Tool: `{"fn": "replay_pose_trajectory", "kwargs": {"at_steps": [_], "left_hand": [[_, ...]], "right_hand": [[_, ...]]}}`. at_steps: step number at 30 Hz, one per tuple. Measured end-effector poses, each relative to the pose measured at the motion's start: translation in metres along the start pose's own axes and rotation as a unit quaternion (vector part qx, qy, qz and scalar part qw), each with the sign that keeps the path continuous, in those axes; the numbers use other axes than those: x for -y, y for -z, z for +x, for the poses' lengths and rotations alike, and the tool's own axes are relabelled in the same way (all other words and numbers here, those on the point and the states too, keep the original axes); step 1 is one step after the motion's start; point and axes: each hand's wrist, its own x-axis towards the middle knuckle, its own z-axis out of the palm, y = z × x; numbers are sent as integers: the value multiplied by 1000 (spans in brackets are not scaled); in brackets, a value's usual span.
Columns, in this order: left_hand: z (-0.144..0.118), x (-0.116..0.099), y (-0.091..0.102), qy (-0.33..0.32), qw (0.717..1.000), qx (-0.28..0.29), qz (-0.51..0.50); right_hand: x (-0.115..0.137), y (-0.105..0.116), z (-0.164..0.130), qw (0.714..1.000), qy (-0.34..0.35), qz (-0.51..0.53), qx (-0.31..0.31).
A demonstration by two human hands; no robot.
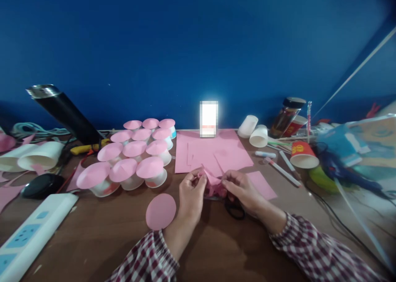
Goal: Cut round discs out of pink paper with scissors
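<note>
Pink paper [213, 180], bent into an uneven shape, is pinched over the table [218, 249], a black loop handle [232, 215] close beside it.

Pinched pink paper [213, 179] part-hidden by fingers [201, 184]; power strip [51, 218] cropped left.

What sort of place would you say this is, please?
Probably a tabletop craft workspace: pink paper sheets lie on it, paper cups with pink paper tops stand in rows, and pens lie at the right.
</note>
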Motion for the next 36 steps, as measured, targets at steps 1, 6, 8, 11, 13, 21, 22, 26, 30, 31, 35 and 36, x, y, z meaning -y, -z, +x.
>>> {"fn": "replay_pose_trajectory", "kwargs": {"at_steps": [1, 6, 8, 11, 13, 21, 22, 26, 30, 31, 35, 36], "left_hand": [[-1, 0, -1, 13, 999, 12, -32], [-3, 0, -4, 23, 995, 44, -89], [-4, 1, -4, 5, 997, 56, -50], [-6, -1, -3, -22, 997, 73, 19], [-8, -5, -3, -38, 995, 83, 49], [-15, -16, -8, -129, 971, 155, 128], [-15, -15, -9, -134, 971, 147, 134], [-16, -14, -10, -93, 977, 137, 134], [-15, -14, -9, -64, 983, 121, 126], [-14, -14, -8, -59, 985, 111, 122], [-12, -11, -7, -16, 991, 101, 91], [-12, -11, -7, -11, 989, 114, 89]], "right_hand": [[-1, 0, 0, 1000, -1, -4, 2], [-5, -4, 2, 1000, -17, -11, -15], [-7, -4, 2, 999, -17, -5, -28], [-9, -4, 4, 999, -8, -2, -54], [-10, -4, 5, 998, -2, 2, -68], [-9, -4, 4, 994, 4, 72, -87], [-9, -4, 4, 993, 6, 76, -89], [-9, -4, 4, 994, 29, 70, -84], [-8, -5, 2, 995, 67, 20, -77], [-8, -5, 2, 994, 82, -1, -75], [-8, -5, -1, 982, 145, -94, -76], [-7, -5, -1, 978, 159, -111, -78]]}}
